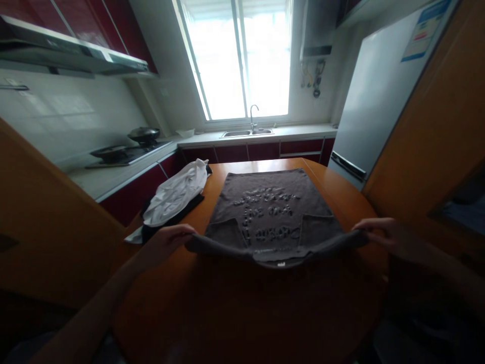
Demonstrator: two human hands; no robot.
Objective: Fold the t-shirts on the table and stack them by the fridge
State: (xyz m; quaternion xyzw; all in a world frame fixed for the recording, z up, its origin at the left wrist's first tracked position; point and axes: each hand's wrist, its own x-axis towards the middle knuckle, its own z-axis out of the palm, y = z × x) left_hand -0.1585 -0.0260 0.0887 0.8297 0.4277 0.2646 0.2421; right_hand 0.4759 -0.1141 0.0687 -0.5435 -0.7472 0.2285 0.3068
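Observation:
A dark grey T-shirt (pixel 271 207) with raised lettering lies spread on the wooden table (pixel 242 313), its hem toward the window and its neckline toward me. My left hand (pixel 168 242) pinches the shirt's near left edge at the shoulder. On the other side my right hand (pixel 386 235) grips the near right edge. Between my hands the shoulder edge is lifted and sags in the middle, where a small white tag shows at the collar. Both sleeves lie folded inward over the lettering's sides.
Left on the table is a heap of white clothing (pixel 178 192) over dark clothing (pixel 193 205). Beyond stand a counter with a sink (pixel 237 134) and a stove with a lidded pan (pixel 144 135). A fridge (pixel 375 96) is at the right.

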